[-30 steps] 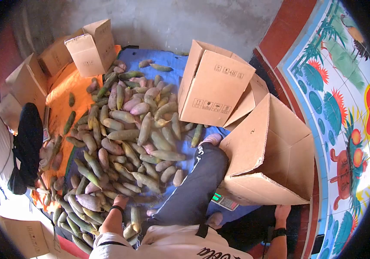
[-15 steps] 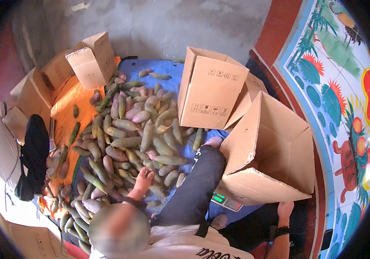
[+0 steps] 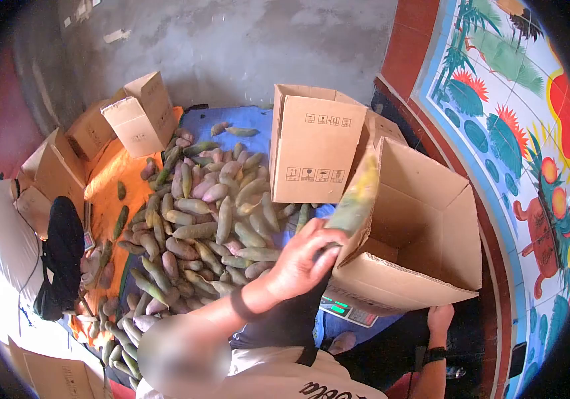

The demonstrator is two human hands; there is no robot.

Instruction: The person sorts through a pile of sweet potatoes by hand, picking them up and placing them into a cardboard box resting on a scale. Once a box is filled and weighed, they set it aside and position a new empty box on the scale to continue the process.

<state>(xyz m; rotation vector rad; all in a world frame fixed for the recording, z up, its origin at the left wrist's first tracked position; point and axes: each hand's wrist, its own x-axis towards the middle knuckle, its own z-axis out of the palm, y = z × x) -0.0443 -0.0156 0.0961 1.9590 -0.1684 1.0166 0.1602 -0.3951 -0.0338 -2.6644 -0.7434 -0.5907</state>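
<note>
My left hand [image 3: 305, 263] is closed around the lower end of a long green radish-like vegetable [image 3: 351, 206], tilted upward and blurred by motion, with a yellowish upper end. It is beside the left rim of an open cardboard box [image 3: 425, 282]. Beneath the box's near side is a scale [image 3: 348, 310] with a lit green display. At the near right edge of the box, my right hand [image 3: 439, 320] grips it, the fingertips partly hidden. A large heap of green and pinkish vegetables [image 3: 198, 231] lies to the left on blue and orange sheets.
Another cardboard box [image 3: 318, 149] stands behind the open one. More boxes [image 3: 140, 120] line the far left. On the left, a person in a light top [image 3: 9, 233] bends near another scale [image 3: 89, 239]. A painted tile wall [image 3: 498, 133] borders the right side.
My left hand has moved from the heap up and right to the open box, and now holds a long green vegetable. My right hand stays at the box edge. The view has shifted slightly.
</note>
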